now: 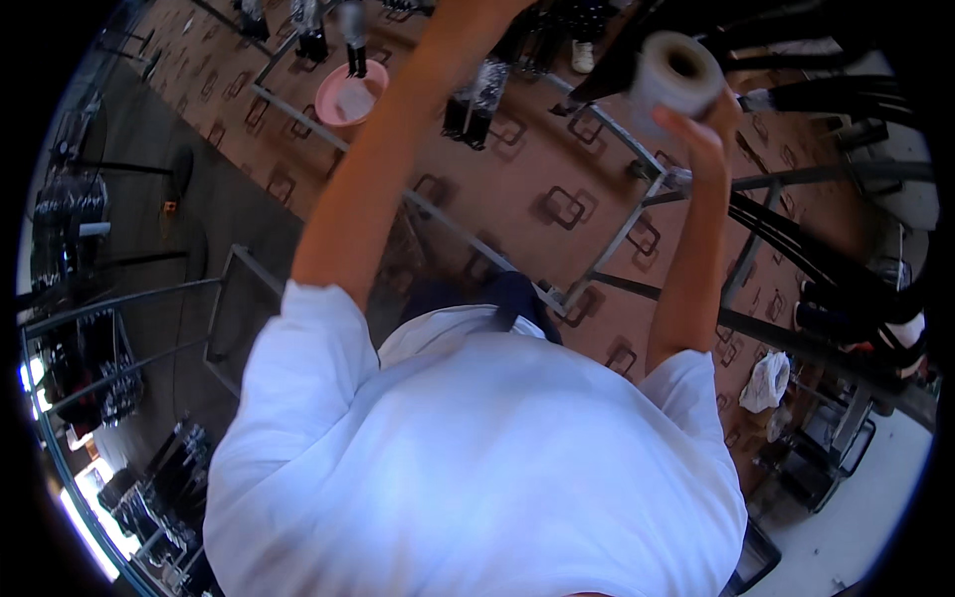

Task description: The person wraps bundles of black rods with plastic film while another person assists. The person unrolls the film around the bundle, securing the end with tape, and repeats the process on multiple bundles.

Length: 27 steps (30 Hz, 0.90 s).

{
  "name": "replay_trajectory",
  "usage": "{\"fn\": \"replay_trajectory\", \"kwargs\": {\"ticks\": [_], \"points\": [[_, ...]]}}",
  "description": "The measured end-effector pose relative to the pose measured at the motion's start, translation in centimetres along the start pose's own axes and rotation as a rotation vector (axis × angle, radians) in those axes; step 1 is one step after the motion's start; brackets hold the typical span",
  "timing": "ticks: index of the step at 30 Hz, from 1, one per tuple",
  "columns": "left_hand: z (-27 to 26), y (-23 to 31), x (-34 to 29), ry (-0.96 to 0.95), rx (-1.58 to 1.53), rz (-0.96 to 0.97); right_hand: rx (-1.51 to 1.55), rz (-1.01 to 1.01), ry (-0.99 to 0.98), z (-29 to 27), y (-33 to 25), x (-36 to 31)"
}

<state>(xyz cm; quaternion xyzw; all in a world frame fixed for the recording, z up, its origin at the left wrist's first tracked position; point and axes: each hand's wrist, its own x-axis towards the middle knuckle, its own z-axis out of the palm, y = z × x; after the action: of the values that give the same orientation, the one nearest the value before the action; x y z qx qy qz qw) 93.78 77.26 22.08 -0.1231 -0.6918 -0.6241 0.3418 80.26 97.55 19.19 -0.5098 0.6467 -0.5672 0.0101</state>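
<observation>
My right hand grips a roll of clear stretch film at the upper right, its fingers bent about the roll's lower right side. The hollow core of the roll faces up. My left forearm reaches up and forward past the top edge of the picture, so the left hand is cut off. Close to that forearm hangs a dark bundle with shiny clear wrapping. Long black pieces spread out to the right of the roll.
A grey metal frame runs across in front of me over a patterned carpet. Beyond it stands a pink basin. Black racks with wrapped items line the left. A white plastic bag is at the right. Someone's shoe shows far ahead.
</observation>
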Motion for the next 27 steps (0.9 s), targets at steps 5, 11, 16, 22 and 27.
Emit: {"fn": "replay_trajectory", "kwargs": {"ticks": [5,11,16,22,27], "points": [[-8.7,-7.0,-23.9,0.669,0.003,-0.852,0.664,0.417,0.283,9.7,4.1,-9.1],[-12.9,-15.1,-44.5,0.874,-0.15,-1.43,1.033,1.153,0.117,31.7,9.2,-23.2],[-17.9,-25.7,-59.0,0.617,0.169,-1.337,0.956,1.602,-0.034,47.3,18.9,-33.7],[-28.6,-37.1,-71.7,0.175,1.238,-1.286,0.674,1.447,-0.506,58.9,32.3,-43.7],[-36.1,-41.1,-76.8,0.275,1.347,-1.218,0.653,1.293,-0.85,61.1,37.3,-47.2]]}}
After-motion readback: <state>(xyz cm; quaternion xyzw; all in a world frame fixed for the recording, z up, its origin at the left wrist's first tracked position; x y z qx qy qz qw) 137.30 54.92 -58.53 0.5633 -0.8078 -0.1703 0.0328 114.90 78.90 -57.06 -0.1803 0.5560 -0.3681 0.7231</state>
